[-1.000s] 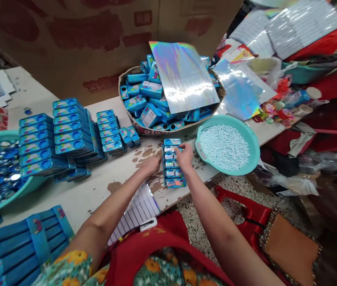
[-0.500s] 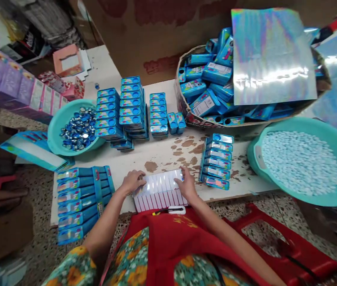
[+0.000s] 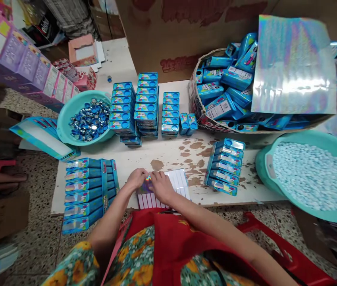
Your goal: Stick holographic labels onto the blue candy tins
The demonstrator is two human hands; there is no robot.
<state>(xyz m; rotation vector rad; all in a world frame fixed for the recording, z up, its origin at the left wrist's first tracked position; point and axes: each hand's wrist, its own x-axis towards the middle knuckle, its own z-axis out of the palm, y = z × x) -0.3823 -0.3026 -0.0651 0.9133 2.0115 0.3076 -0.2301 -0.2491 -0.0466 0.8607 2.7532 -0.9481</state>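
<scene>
On the table's front edge, close against the red apron, lies a shiny sheet of strips [image 3: 179,179], marked off in two rows with a rainbow sheen at its upper left. My left hand [image 3: 137,178] is closed at that upper left corner, fingertips pinched together. Right beside it, my right hand [image 3: 161,186] reaches across the sheet with fingers bent and tips pressed at the same corner. Exactly what the fingertips grip is hidden. To the right stands a row of blue candy boxes [image 3: 225,166]; another set of blue boxes [image 3: 88,190] lies at the left.
Stacks of blue boxes [image 3: 146,97] stand behind. A teal basin of metallic caps [image 3: 64,121] is at left, a teal basin of pale candies [image 3: 263,167] at right. A carton [image 3: 199,113] full of blue boxes carries a holographic sheet [image 3: 295,65]. A red stool [image 3: 290,246] stands below right.
My right hand has moved left from the sheet's right side to its upper left corner, next to my left hand. The view has shifted, and the cutter near the apron no longer shows.
</scene>
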